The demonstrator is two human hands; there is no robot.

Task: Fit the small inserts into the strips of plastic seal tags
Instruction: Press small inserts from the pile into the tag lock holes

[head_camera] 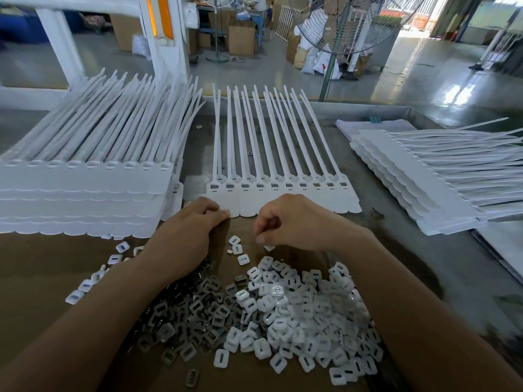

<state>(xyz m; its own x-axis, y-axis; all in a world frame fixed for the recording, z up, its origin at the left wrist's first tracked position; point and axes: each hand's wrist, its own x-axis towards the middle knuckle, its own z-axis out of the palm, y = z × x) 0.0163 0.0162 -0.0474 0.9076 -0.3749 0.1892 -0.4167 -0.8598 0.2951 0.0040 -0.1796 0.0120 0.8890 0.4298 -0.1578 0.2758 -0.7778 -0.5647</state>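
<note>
Fingers (259,238) of the right hand (294,219) curl in a narrow pinch; what they hold cannot be told. The left hand (192,224) pinches the flat white plastic strip of seal tags (283,200) on the grey counter (396,227). If that hold slips, an insert may seat crooked. Ten tag heads (260,185) show; two stacks of strips (85,193); one heap of small white square inserts (297,306), one heap of dark grey inserts (198,312).

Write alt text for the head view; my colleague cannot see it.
A person's left hand grips the near edge of a strip of seal tags lying on a metal table, while the right hand curls above loose white inserts. Darker inserts lie beside them on cardboard; stacked strips flank the work.
</note>
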